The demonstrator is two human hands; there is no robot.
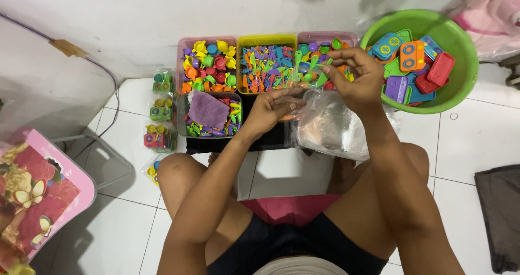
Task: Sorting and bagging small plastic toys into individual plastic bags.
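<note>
Person's sitting on the white tile floor [471,145]. The right hand [355,77] has its fingers pinched shut on a few green toy utensils [309,69], held over the three small bins [265,64] of colourful plastic bits. The left hand [271,108] is loosely curled on the edge of a clear plastic bag [330,126]. A green basin [460,69] of toy stoves sits just right of the bins.

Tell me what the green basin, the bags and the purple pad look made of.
Green basin: likely moulded plastic, smooth with a slight sheen. Bags: thin clear plastic film, crinkled and glossy. Purple pad: looks like soft cloth or sponge, matte and fuzzy; can't tell which.
</note>
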